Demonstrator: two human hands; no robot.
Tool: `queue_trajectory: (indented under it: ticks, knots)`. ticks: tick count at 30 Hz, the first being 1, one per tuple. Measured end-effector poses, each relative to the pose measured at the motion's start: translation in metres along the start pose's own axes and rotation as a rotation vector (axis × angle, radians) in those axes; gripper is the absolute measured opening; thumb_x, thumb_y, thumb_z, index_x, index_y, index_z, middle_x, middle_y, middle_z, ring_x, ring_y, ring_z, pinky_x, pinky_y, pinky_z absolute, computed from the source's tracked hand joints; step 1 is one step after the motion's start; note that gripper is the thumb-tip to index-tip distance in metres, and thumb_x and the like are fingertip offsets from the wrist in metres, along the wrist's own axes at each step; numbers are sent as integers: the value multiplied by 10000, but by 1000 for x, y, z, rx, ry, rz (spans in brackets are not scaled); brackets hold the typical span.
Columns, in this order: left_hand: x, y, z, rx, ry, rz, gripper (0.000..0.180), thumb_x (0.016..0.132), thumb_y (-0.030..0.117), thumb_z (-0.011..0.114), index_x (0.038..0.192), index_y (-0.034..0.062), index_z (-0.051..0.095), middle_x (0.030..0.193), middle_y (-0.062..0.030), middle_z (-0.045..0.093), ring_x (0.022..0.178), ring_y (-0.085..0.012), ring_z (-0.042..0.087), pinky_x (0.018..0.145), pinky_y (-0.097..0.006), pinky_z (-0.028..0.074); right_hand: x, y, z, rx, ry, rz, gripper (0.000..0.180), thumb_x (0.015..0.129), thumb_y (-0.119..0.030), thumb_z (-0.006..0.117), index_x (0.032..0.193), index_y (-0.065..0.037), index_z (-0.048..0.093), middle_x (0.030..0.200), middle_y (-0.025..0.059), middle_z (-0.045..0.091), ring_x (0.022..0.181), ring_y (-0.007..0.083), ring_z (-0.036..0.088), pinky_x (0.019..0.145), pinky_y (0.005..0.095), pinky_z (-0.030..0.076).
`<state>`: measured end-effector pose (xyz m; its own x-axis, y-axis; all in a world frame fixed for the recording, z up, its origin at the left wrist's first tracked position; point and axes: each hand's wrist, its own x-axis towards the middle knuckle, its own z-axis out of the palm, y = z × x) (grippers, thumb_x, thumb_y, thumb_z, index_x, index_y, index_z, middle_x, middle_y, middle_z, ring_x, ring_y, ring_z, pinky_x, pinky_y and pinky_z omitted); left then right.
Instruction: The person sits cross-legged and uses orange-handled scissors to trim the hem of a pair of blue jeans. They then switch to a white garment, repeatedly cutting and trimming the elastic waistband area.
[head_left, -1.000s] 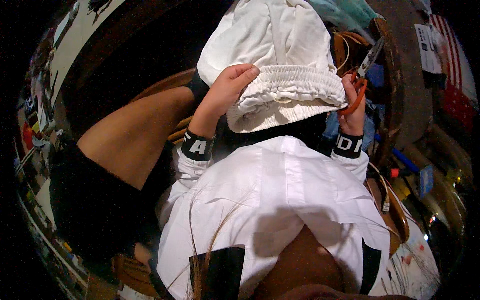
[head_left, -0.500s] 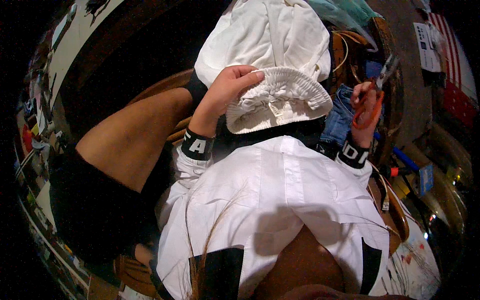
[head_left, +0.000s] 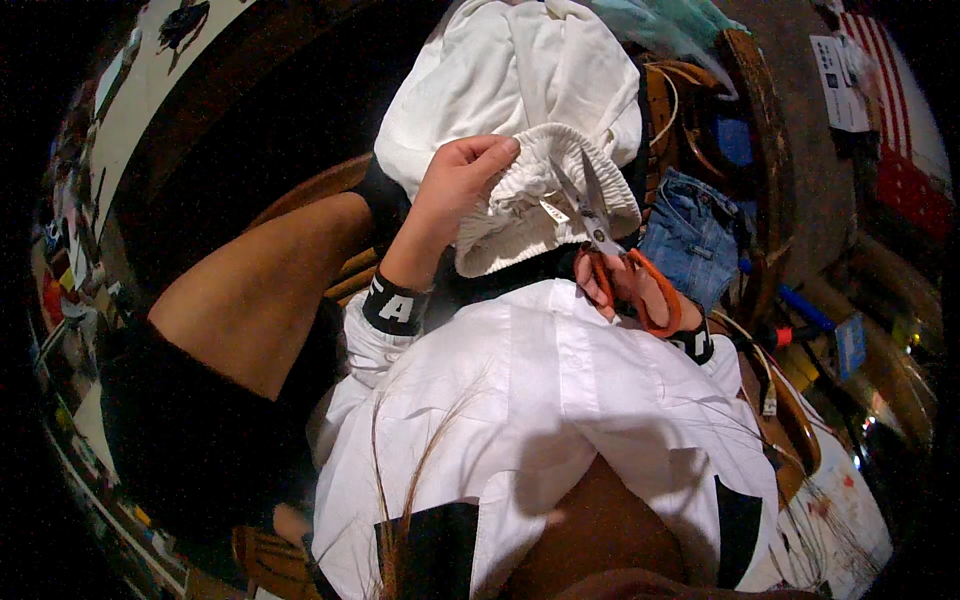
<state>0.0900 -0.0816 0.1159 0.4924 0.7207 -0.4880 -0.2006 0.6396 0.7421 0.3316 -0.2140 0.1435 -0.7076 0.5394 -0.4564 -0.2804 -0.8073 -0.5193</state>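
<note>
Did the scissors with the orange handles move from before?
Yes. The scissors, in the right hand, moved left: before, they were to the right of the blue jeans; now they are left of them, over the white waistband.

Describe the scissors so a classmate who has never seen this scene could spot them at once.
Find the big white garment at top centre, then its gathered opening. At that opening's right side, the person's right hand holds the scissors, parted blades pointing up the picture. Orange handles set them apart from that white garment and the blue denim farther right.
</note>
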Motion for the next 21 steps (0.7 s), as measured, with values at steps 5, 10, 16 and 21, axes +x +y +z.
queue_trajectory:
  ticks: [5, 10, 16, 21]
  knots:
    - [2, -8, 8, 7, 62, 71, 237, 880, 217, 599, 937, -8, 648, 687, 63, 541, 574, -16, 414, 509, -177, 322, 8, -3, 8, -4, 6, -52, 488, 942, -475, 372, 1116, -26, 452, 807, 15, 479, 656, 74, 455, 564, 194, 409]
    - [1, -5, 11, 18, 90, 100, 246, 889, 224, 588, 925, -12, 647, 697, 58, 552, 584, -16, 427, 514, -177, 330, 9, -12, 18, -53, 30, -37, 488, 946, -477, 357, 1049, -12, 463, 763, 17, 477, 634, 76, 453, 541, 197, 409]
    - [4, -8, 6, 9, 75, 92, 259, 893, 239, 580, 927, -11, 639, 755, 40, 596, 628, -31, 479, 562, -184, 382, 3, -8, 13, -37, 21, -34, 499, 947, -476, 352, 1007, 7, 463, 784, 30, 482, 659, 73, 465, 552, 200, 415]
    - [2, -4, 10, 71, 44, 81, 281, 853, 227, 634, 963, -32, 642, 751, 15, 611, 620, -30, 505, 544, -176, 397, 5, 3, 0, 137, 6, 49, 497, 944, -478, 360, 1006, 3, 468, 781, 32, 481, 657, 75, 469, 554, 202, 416]
